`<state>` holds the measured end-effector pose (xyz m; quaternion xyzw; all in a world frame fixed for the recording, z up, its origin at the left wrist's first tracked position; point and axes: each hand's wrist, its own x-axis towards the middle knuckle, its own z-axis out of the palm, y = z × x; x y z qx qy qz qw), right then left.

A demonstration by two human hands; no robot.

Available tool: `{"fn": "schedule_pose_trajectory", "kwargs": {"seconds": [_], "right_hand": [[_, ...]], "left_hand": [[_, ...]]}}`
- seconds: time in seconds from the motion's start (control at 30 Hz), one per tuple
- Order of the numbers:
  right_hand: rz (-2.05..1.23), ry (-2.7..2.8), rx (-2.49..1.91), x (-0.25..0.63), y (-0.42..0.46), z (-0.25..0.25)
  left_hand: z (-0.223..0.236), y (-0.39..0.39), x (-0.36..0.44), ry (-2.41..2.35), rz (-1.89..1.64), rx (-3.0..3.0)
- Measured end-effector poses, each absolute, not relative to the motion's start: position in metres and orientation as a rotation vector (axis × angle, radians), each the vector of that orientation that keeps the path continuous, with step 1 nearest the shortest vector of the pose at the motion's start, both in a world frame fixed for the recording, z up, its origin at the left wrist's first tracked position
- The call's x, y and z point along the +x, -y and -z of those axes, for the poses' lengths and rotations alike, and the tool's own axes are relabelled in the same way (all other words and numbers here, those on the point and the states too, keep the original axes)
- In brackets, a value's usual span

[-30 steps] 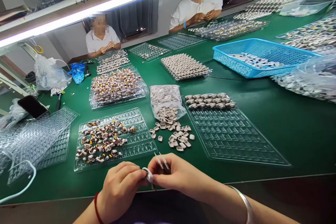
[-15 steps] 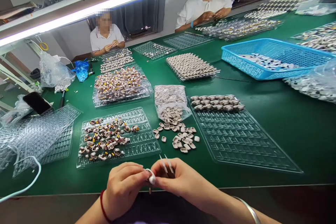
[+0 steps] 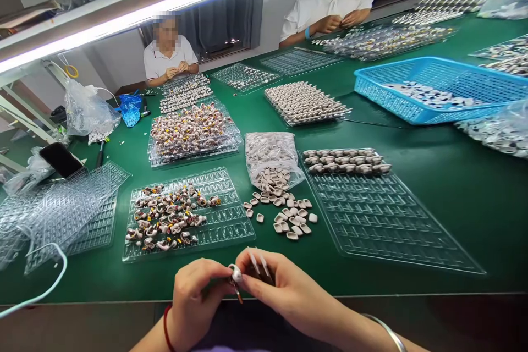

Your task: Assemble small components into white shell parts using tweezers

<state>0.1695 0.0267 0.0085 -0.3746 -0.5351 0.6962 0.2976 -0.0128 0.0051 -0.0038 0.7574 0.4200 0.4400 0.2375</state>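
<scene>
Near the table's front edge, my left hand (image 3: pixel 204 291) pinches a small white earbud part (image 3: pixel 235 274) between thumb and fingers. A thin orange-brown strip hangs from its underside. My right hand (image 3: pixel 276 280) touches the same part with its thumb and fingertips, and tweezers (image 3: pixel 259 264) lie across its fingers, prongs pointing away from me. Just beyond my left hand is a clear tray (image 3: pixel 225 234) bearing earbud parts (image 3: pixel 173 220) with yellow and dark bits. Loose beige shells (image 3: pixel 292 220) lie beyond my right hand, spilling from a plastic bag (image 3: pixel 270 148).
On the right is a clear slotted tray (image 3: pixel 396 225) with beige pieces (image 3: pixel 346 161) in its far rows. A blue basket (image 3: pixel 416 115), stacked trays (image 3: pixel 190 135) and a phone (image 3: pixel 61 159) stand around. Two people (image 3: pixel 170 55) work across the table under a lamp (image 3: pixel 160 8).
The earbud part has turned between my fingers, and its hanging orange-brown strip shows more. My left fingers have shifted into a narrower pinch. The view has moved slightly.
</scene>
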Motion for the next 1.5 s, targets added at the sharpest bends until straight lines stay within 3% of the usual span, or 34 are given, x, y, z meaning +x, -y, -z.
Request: {"fn": "schedule_pose_trajectory", "kwargs": {"seconds": [0.3, 0.67, 1.1, 1.5], "right_hand": [[-1.783, 1.525, -1.028, 0.17, -0.026, -0.009], [-1.367, 1.868, -1.064, 0.171, -0.021, -0.011], [-1.107, 1.975, -1.104, 0.169, -0.021, -0.007], [-1.206, 1.964, -1.196, 0.169, -0.025, -0.008]], "left_hand": [[0.012, 0.001, -0.014, -1.167, -1.24, 1.936], [0.016, 0.0, -0.016, -1.178, -1.227, 1.831], [0.01, -0.003, -0.011, -1.153, -1.245, 1.989], [0.012, -0.004, -0.009, -1.18, -1.25, 1.999]]}}
